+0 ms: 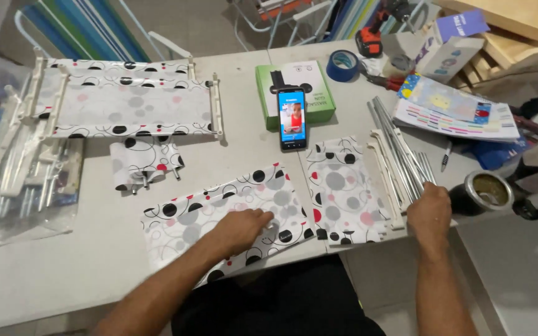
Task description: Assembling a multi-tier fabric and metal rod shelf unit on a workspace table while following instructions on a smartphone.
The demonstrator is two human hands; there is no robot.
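My left hand [244, 229] rests flat on a white fabric panel [188, 218] printed with black, grey and red circles, lying at the table's front edge. To its right lies a second folded panel of the same fabric [342, 190]. My right hand [429, 211] grips the near ends of a bundle of thin metal rods [400, 152], which lie beside white plastic bars [384, 177].
A smartphone [292, 118] leans on a green box [294, 84]. Assembled fabric shelves with white frames [126, 102] lie at the back left, a plastic bag of parts [20, 180] at far left. Blue tape roll [342, 65], booklets [453, 109], a metal cup [488, 190] at right.
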